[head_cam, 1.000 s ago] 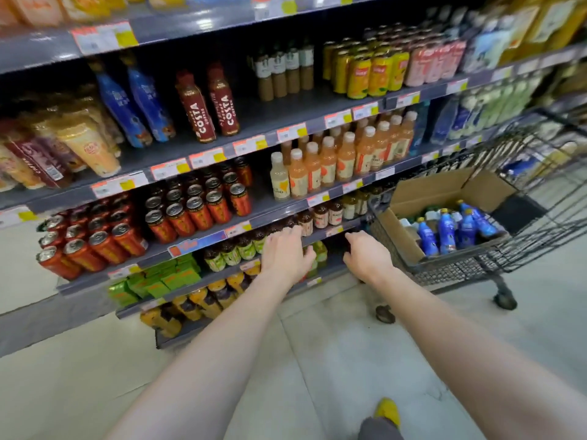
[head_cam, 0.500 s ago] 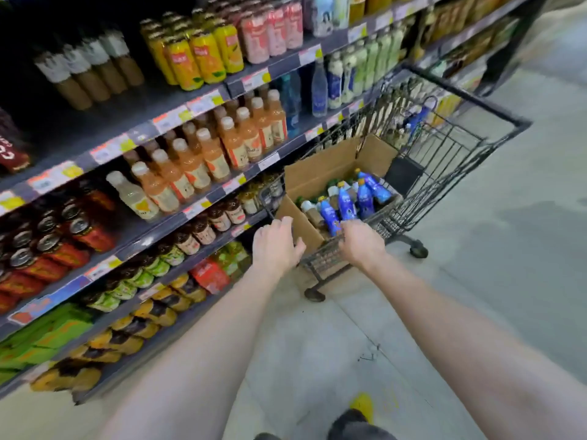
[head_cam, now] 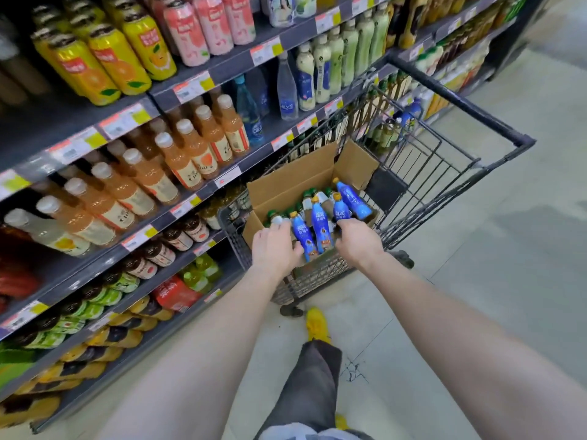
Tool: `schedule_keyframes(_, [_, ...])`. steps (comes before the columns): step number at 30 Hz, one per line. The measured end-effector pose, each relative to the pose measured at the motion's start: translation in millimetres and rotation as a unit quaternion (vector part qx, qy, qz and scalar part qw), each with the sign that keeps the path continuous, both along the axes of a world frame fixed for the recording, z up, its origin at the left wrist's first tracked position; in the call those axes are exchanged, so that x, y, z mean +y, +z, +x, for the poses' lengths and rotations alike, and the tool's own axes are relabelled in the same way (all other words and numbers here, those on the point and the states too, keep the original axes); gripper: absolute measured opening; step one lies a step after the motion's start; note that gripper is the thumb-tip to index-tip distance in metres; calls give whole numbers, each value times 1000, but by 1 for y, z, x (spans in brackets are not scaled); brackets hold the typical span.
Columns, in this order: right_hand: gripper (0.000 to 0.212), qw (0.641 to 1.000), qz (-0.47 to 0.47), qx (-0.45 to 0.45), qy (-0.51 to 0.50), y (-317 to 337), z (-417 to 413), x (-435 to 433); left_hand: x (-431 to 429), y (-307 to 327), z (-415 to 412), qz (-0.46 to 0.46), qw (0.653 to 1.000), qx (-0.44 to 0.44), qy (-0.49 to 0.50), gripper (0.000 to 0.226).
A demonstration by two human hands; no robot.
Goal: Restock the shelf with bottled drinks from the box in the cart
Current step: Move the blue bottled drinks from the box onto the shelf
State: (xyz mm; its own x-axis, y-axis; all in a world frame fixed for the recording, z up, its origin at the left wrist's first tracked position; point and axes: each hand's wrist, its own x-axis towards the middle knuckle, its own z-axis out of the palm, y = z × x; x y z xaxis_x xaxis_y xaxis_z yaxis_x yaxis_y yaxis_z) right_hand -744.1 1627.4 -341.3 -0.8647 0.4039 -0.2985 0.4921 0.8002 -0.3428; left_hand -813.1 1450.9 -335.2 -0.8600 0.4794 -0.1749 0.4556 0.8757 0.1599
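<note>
Over the brown cardboard box [head_cam: 286, 185], left hand [head_cam: 274, 247] hovers loose-fingered above blue plastic bottles [head_cam: 319, 223]. Right hand [head_cam: 359, 241] dips in, fingertips hidden, grip unclear.

Left of the left hand [head_cam: 274, 246], the shelf [head_cam: 232, 61] carries bottles [head_cam: 190, 147] and cans [head_cam: 104, 68]; beneath it and the right hand [head_cam: 357, 241], the cart [head_cam: 460, 106], on the floor [head_cam: 476, 281], holds a box [head_cam: 292, 182].
</note>
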Motion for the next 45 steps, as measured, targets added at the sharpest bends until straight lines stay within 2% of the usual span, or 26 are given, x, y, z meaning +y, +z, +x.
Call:
schedule_keyframes(9, [30, 993, -54, -107, 1, -49, -106, 61, 68, -68, -113, -28, 988, -128, 77, 48])
schedule_keyframes(15, [14, 984, -107, -142, -7, -90, -158, 82, 88, -105, -151, 6, 966, -209, 152, 52])
schedule_keyframes(19, [34, 975, -133, -176, 0, -124, -190, 88, 95, -139, -161, -5, 949, -253, 187, 65])
schedule_keyframes(23, [47, 966, -156, -206, 22, -167, -212, 94, 100, -167, -169, -14, 926, -273, 260, 57])
schedule_keyframes(26, [57, 955, -178, -236, -3, -194, -226, 101, 106, -188, -175, 5, 910, -294, 291, 55])
schedule_keyframes(29, [52, 952, -201, -226, -36, -223, -238, 105, 112, -217, -179, 46, 891, -328, 310, 53])
schedule_keyframes(31, [44, 955, -200, -217, -42, -239, -244, 107, 118, -237, -184, 60, 878, -345, 326, 60])
schedule_keyframes(34, [46, 959, -193, -205, -33, -260, -250, 109, 125, -270, -191, 41, 878, -335, 340, 73])
schedule_keyframes(36, [47, 962, -192, -194, -24, -271, -249, 109, 127, -289, -193, -28, 897, -317, 308, 84])
schedule_keyframes(39, [66, 966, -203, -157, -26, -289, -240, 110, 127, -308, -188, -105, 916, -272, 274, 102])
schedule_keyframes(45, [95, 972, -188, -128, -57, -301, -226, 101, 122, -333, -178, -91, 933, -209, 277, 107])
